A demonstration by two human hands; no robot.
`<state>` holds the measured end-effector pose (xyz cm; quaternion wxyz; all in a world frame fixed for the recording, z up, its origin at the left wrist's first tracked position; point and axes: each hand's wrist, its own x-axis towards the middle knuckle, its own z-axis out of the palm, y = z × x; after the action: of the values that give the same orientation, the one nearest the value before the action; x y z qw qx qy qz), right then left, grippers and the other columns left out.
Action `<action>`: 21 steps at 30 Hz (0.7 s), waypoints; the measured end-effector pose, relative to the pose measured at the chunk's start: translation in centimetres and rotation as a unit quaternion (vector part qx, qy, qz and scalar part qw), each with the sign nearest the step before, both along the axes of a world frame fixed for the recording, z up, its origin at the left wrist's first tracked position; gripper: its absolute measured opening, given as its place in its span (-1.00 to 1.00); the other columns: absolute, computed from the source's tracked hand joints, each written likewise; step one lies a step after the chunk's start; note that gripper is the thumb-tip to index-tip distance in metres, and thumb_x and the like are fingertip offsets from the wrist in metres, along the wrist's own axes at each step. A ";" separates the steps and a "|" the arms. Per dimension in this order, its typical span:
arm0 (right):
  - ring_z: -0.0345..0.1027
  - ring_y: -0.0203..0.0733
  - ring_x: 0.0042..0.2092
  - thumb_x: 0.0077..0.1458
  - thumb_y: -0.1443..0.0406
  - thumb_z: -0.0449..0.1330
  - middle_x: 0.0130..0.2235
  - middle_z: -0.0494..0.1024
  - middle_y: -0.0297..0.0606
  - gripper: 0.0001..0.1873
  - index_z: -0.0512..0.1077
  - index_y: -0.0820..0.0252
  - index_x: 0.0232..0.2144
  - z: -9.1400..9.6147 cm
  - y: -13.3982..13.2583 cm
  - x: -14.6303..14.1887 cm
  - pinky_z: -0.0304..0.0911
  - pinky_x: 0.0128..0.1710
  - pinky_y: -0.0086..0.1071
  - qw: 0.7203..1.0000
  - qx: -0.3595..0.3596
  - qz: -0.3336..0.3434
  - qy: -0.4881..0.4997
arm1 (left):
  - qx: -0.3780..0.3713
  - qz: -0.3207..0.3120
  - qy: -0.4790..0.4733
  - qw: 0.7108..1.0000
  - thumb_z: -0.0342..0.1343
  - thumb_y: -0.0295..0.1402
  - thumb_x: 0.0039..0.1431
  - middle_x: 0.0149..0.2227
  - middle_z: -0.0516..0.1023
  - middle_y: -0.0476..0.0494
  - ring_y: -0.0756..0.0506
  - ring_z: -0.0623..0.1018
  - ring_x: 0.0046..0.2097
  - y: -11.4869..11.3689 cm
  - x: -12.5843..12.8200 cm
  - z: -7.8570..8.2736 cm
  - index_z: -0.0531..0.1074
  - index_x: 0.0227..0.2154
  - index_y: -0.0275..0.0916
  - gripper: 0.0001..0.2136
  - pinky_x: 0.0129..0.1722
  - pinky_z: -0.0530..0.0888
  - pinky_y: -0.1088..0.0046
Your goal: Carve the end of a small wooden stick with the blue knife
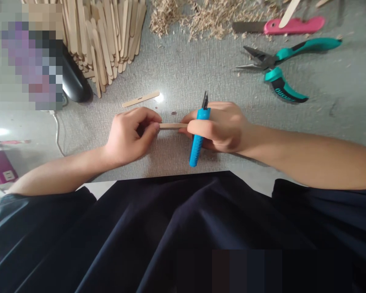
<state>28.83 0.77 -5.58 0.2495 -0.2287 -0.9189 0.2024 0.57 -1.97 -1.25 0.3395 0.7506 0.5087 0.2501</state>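
Note:
My left hand [132, 134] pinches the left end of a wooden craft stick [172, 125] between thumb and fingers. At the stick's other end is my right hand [221, 128], its fingers closed around it. That same hand also keeps hold of a blue-handled tool [197, 146] with a narrow dark tip pointing away from me; its exact kind I cannot make out. The held stick runs roughly level between both hands, above the table. Just beyond my left hand lies another craft stick [140, 99] with a small dark slot near its middle.
A heap of craft sticks [105, 36] covers the back left, beside wood shavings [215, 16]. Teal-handled needle-nose pliers [270, 63] lie open at the right, below a pink folding tool [305, 25]. A black rounded object [76, 77] and a white cable [57, 134] are at left.

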 end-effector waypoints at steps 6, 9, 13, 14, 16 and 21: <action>0.37 -0.30 -0.34 0.53 0.37 0.10 -0.28 0.60 -0.44 -0.88 0.41 0.06 -0.01 0.1 0.7 -0.7 0.24 -0.31 -0.37 0.992 0.115 0.001 0.055 | 0.028 -0.107 0.093 0.990 0.05 -0.31 0.52 -0.30 0.66 -0.16 -0.12 0.59 -0.27 0.4 -0.1 -0.1 0.65 -0.22 -0.24 -0.73 -0.24 0.46 0.28; 0.45 -0.26 -0.34 0.58 0.19 0.15 -0.27 0.65 -0.39 -0.88 0.40 0.08 -0.01 0.1 0.7 -1.0 0.29 -0.30 -0.34 0.990 0.123 -0.012 0.065 | 0.018 -0.114 0.088 0.989 0.04 -0.33 0.49 -0.35 0.61 -0.13 -0.10 0.54 -0.32 0.4 -0.2 -0.1 0.58 -0.29 -0.24 -0.74 -0.27 0.43 0.29; 0.54 -0.21 -0.37 0.58 -0.16 0.05 -0.35 0.66 -0.36 -0.46 0.52 0.14 0.01 0.2 0.5 -1.1 0.24 -0.38 -0.29 0.992 0.094 -0.072 0.048 | 0.018 -0.125 0.105 0.986 -0.01 -0.33 0.46 -0.38 0.57 -0.14 -0.12 0.51 -0.33 0.4 -0.4 0.0 0.51 -0.35 -0.23 -0.73 -0.25 0.41 0.25; 0.56 -0.21 -0.38 0.58 -0.19 0.00 -0.36 0.68 -0.35 -0.40 0.55 0.14 0.04 0.3 0.5 -1.1 0.23 -0.40 -0.29 0.992 0.076 -0.084 0.045 | 0.023 -0.128 0.117 0.985 -0.02 -0.31 0.46 -0.39 0.57 -0.15 -0.14 0.51 -0.33 0.4 -0.5 0.0 0.50 -0.36 -0.23 -0.72 -0.25 0.41 0.23; 0.60 -0.20 -0.38 0.58 -0.22 -0.06 -0.34 0.72 -0.33 -0.32 0.56 0.16 0.12 0.3 0.4 -1.2 0.26 -0.42 -0.30 0.993 0.038 -0.100 0.045 | 0.037 -0.132 0.147 0.980 -0.06 -0.29 0.47 -0.38 0.57 -0.18 -0.17 0.51 -0.32 0.4 -0.6 -0.1 0.49 -0.37 -0.22 -0.69 -0.24 0.40 0.19; 0.67 -0.12 -0.28 0.46 -0.35 -0.01 -0.31 0.72 -0.26 -0.16 0.56 0.16 0.23 0.2 0.6 -1.4 0.46 -0.29 -0.27 0.988 -0.013 -0.106 0.115 | 0.081 -0.141 0.199 0.966 -0.09 -0.27 0.45 -0.36 0.61 -0.23 -0.22 0.53 -0.32 0.3 -0.8 -0.6 0.48 -0.37 -0.21 -0.68 -0.26 0.35 0.14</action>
<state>27.44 1.38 -5.38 0.3703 -0.3033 -0.8522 0.2112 -0.21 -1.66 -1.84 0.2010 0.8746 0.4329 0.0853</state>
